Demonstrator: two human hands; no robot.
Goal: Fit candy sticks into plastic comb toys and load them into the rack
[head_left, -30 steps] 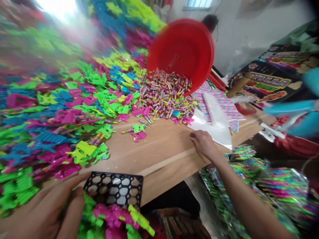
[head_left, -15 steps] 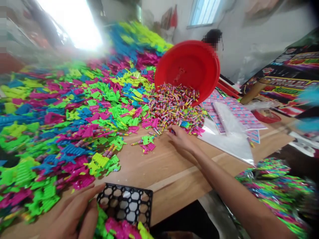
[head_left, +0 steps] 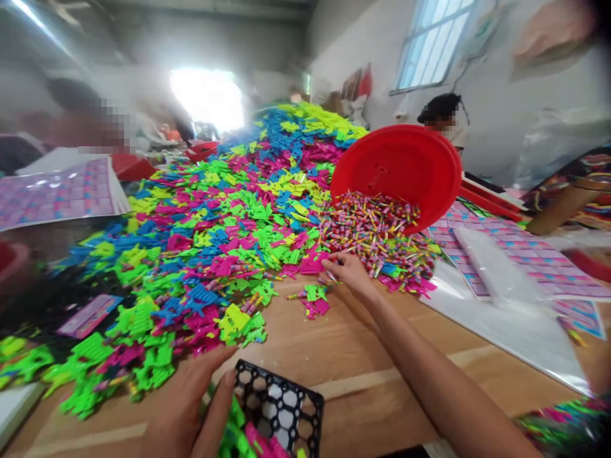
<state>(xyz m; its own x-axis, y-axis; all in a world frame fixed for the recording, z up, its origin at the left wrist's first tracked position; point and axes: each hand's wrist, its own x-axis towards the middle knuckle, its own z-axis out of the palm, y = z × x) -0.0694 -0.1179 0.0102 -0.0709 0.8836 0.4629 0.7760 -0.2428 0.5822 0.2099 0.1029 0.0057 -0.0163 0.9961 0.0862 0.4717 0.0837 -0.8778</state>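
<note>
My right hand (head_left: 351,273) reaches to the near edge of a heap of small printed sticks (head_left: 367,222), its fingers pinched on what looks like one small stick. Just left of it lie a green plastic piece (head_left: 315,292) and a pink plastic piece (head_left: 316,309). My left hand (head_left: 191,407), partly blurred, is at the left side of a black lattice basket (head_left: 312,407), thumb and forefinger stretched out and apart. Green and pink plastic pieces (head_left: 260,439) lie in the basket's near part. The hand hides the basket's left rim.
A red basin (head_left: 396,152) lies tipped on its side, sticks spilling out. A large mound of coloured plastic pieces (head_left: 229,210) covers the left and back. Printed sheets (head_left: 506,248) and a clear plastic bag (head_left: 496,267) lie right. A person (head_left: 439,114) is behind the basin.
The view has swung left and up, so things appear further right and lower. My right hand stays at the heap's edge, and my left hand stays beside the basket.
</note>
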